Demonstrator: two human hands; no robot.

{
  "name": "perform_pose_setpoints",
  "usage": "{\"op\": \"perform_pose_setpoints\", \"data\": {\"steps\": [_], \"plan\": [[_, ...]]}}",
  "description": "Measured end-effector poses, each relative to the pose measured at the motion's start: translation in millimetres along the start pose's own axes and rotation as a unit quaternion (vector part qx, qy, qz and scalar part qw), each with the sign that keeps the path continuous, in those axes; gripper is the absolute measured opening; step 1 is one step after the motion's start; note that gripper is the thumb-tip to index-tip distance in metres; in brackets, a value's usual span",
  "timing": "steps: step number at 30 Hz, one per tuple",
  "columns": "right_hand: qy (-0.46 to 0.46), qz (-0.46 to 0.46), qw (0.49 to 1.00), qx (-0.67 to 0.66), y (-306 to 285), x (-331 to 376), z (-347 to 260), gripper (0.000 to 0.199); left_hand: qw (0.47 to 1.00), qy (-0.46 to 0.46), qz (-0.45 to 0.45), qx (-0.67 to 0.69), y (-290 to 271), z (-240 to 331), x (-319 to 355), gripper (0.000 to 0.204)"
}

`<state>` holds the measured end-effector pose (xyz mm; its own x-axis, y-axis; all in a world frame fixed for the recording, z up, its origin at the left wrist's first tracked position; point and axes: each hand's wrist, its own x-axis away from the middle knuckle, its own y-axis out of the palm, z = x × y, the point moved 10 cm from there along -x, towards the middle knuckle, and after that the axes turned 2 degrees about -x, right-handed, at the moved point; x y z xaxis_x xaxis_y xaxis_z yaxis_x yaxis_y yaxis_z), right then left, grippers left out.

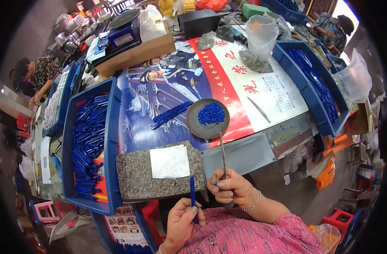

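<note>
My left hand [184,220] is closed around a slim blue plastic stick [192,190], which points upward from the fingers. In my right hand [233,189] is a thin metal rod with a brown handle, like an awl [223,154]; its tip reaches the near rim of a round grey dish [196,127]. A speck of blue shows by the right fingers, too small to name. Small blue beads [211,114] lie heaped in the dish. Left of it are several slim blue sticks [172,114]. Nearer me, a white paper sheet [170,161] rests on a speckled stone slab [134,178].
A blue bin [113,148] full of blue sticks flanks me at left, another blue bin [288,80] stands at right. Tweezers [258,109] lie on the poster-covered table [236,127]. Plastic bags [261,34] stand behind. Two people [43,78] [332,33] sit farther off.
</note>
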<state>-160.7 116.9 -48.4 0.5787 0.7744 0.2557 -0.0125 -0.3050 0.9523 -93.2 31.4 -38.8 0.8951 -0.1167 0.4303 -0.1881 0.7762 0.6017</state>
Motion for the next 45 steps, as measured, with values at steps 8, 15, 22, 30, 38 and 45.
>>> {"op": "perform_pose_setpoints", "data": {"steps": [8,15,22,30,38,45], "plan": [[-0.001,-0.025,0.999,-0.025,6.3,3.5,7.7,0.012,1.000,-0.004,-0.008,-0.002,-6.6,-3.5,1.8,0.011],[-0.007,-0.010,1.000,-0.011,11.6,-3.4,9.1,0.009,0.999,-0.024,0.024,0.001,-16.9,-3.9,0.6,0.011],[0.000,-0.034,0.999,-0.041,23.0,-20.6,13.9,0.010,1.000,-0.010,-0.006,0.023,-20.2,8.0,-4.8,0.011],[0.027,-0.063,0.990,-0.121,26.7,-24.3,23.0,0.008,1.000,-0.010,0.007,0.009,-21.8,8.4,-1.9,0.012],[0.026,-0.082,0.981,-0.172,27.8,-15.4,16.5,0.006,1.000,-0.010,0.004,-0.004,-10.8,4.9,-3.5,0.012],[0.026,-0.092,0.971,-0.221,25.1,-8.1,14.1,0.007,0.999,-0.032,0.017,-0.012,-3.3,-0.9,-4.1,0.012]]}}
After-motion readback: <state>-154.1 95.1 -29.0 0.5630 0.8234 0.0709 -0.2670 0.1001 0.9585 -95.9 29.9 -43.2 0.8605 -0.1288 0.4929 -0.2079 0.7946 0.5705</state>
